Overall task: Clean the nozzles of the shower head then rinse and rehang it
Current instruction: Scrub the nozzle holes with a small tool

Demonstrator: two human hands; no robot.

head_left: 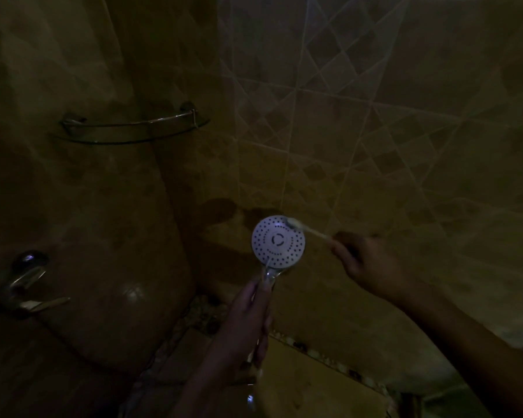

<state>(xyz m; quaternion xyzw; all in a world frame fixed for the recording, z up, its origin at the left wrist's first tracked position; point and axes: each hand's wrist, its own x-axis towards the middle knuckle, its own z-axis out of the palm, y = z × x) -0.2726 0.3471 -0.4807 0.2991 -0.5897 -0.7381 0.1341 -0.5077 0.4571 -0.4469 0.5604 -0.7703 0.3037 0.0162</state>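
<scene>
The round shower head (pixel 277 241) faces me in the dim middle of the view, its pale face dotted with dark nozzle holes. My left hand (pixel 245 315) grips its chrome handle from below. My right hand (pixel 366 263) holds a light toothbrush (pixel 307 229) by the handle. The brush's bristle end rests on the upper right edge of the shower head's face.
A curved glass corner shelf (pixel 133 129) with a metal rail is fixed high on the left. A chrome tap with a lever (pixel 27 285) sticks out at the lower left. Tiled walls (pixel 375 131) surround the spot, with a patterned floor strip (pixel 206 315) below.
</scene>
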